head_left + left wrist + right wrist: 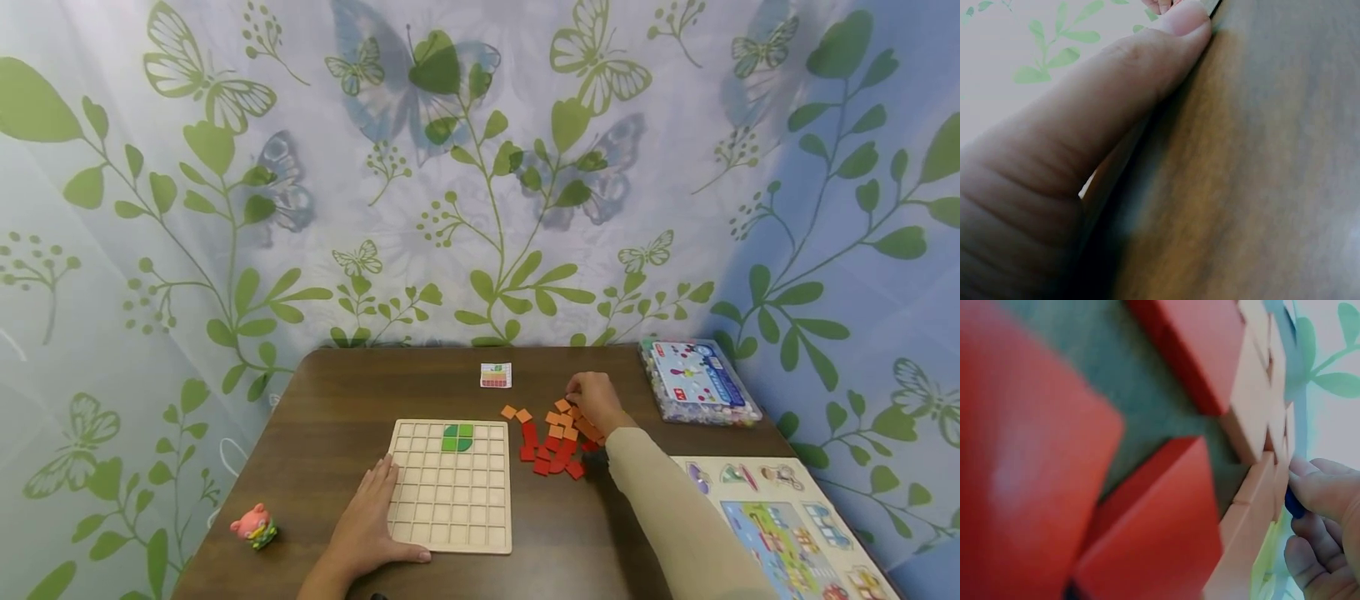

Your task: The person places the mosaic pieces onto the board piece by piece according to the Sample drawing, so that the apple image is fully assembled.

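Observation:
My left hand [365,521] lies along the left edge of a pale wooden grid board [450,542], its fingers extended and its thumb by the near corner. The left wrist view shows mainly that thumb [1110,75], low over the brown surface. Green tiles [457,437] fill a few squares near the board's far edge. My right hand [597,400] is at the far right of a loose pile of orange tiles [556,431] and red tiles [557,457]. In the right wrist view its thumb and fingers pinch a small dark blue piece [1294,503].
A small pattern card [496,376] lies beyond the board. At the back right stands a clear box [697,383] of small pieces. A picture puzzle board [780,525] lies along the right side, and a pink toy figure [256,527] stands at the left. A patterned curtain hangs behind.

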### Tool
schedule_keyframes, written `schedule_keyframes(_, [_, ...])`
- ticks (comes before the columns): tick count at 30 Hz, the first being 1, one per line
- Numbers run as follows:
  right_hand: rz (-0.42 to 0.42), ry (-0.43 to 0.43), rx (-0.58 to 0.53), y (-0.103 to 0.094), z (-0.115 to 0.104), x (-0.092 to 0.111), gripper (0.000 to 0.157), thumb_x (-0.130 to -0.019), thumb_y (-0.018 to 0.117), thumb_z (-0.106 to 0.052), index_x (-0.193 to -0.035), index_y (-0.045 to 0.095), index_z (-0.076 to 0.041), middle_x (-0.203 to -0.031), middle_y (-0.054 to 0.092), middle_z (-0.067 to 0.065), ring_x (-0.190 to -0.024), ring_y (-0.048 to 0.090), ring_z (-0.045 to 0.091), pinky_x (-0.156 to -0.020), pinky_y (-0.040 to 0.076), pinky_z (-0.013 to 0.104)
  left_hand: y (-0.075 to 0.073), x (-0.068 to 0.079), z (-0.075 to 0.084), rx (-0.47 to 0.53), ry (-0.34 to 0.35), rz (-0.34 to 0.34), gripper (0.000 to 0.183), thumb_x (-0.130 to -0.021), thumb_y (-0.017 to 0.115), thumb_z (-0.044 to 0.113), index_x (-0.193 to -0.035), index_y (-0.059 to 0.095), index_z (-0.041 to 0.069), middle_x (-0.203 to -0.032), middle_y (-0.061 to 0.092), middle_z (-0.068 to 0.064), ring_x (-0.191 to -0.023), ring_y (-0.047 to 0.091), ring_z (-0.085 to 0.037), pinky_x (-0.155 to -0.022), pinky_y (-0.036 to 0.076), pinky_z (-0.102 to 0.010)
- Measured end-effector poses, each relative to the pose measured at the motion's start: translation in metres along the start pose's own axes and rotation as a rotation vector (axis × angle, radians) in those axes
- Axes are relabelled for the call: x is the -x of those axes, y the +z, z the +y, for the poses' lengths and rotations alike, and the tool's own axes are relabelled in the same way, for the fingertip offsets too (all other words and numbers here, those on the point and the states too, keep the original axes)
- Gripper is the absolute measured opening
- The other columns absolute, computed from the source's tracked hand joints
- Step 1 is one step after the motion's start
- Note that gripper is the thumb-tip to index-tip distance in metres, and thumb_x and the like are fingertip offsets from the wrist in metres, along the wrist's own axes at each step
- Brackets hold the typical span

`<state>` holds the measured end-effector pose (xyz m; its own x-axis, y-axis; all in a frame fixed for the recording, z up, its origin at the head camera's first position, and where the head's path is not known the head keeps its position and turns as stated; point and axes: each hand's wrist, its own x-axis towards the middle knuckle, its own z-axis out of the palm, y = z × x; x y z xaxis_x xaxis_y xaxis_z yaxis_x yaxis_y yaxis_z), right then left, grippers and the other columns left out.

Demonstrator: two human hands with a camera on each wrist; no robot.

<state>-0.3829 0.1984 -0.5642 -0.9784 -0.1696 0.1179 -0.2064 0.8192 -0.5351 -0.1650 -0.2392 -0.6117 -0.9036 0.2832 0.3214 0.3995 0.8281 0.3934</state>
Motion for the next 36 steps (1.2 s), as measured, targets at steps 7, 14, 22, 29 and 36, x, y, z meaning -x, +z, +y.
schedule_keyframes(7, [0.002, 0.014, -0.088, -0.002, -0.018, 0.003, 0.005, -0.096, 0.077, -0.003, -0.100, 0.079, 0.000, -0.092, 0.071, 0.007, -0.083, 0.069, 0.025, -0.073, 0.062, 0.041, -0.002, -0.001, 0.001, 0.020, -0.027, -0.031, 0.153, -0.051, 0.078, 0.093, -0.156, 0.039, -0.011, -0.168, 0.026, -0.026, -0.154, 0.024, -0.041, -0.125, 0.020, -0.052])
schedule_keyframes(14, [-0.032, -0.001, -0.225, 0.016, -0.054, 0.001, 0.008, -0.095, 0.080, -0.008, -0.102, 0.081, -0.006, -0.092, 0.073, 0.000, -0.082, 0.067, 0.019, -0.074, 0.061, 0.038, -0.006, -0.001, 0.001, 0.029, -0.044, -0.041, 0.154, -0.050, 0.080, 0.092, -0.157, 0.038, -0.010, -0.168, 0.025, -0.025, -0.155, 0.023, -0.040, -0.126, 0.018, -0.047])
schedule_keyframes(22, [-0.154, -0.083, -0.332, 0.043, -0.104, 0.006, 0.009, -0.094, 0.082, -0.011, -0.102, 0.082, -0.007, -0.085, 0.072, -0.005, -0.075, 0.068, 0.018, -0.064, 0.058, 0.031, -0.005, -0.004, 0.001, 0.019, -0.022, -0.036, 0.153, -0.052, 0.078, 0.093, -0.156, 0.039, -0.011, -0.168, 0.026, -0.026, -0.154, 0.024, -0.041, -0.124, 0.021, -0.052])
schedule_keyframes(29, [-0.261, -0.129, -0.361, 0.068, -0.145, 0.014, 0.006, -0.096, 0.081, -0.015, -0.101, 0.082, -0.011, -0.086, 0.070, -0.007, -0.077, 0.068, 0.018, -0.064, 0.059, 0.031, -0.005, -0.004, 0.001, 0.021, -0.020, -0.032, 0.152, -0.052, 0.078, 0.094, -0.155, 0.040, -0.012, -0.167, 0.027, -0.027, -0.154, 0.026, -0.042, -0.124, 0.022, -0.053])
schedule_keyframes(36, [-0.302, -0.169, -0.338, 0.090, -0.174, 0.022, 0.005, -0.097, 0.079, -0.010, -0.099, 0.083, -0.012, -0.083, 0.069, -0.009, -0.074, 0.066, 0.012, -0.065, 0.059, 0.029, -0.005, -0.002, 0.001, 0.017, -0.015, -0.037, 0.152, -0.053, 0.077, 0.093, -0.156, 0.039, -0.012, -0.167, 0.027, -0.027, -0.154, 0.026, -0.042, -0.123, 0.023, -0.055])
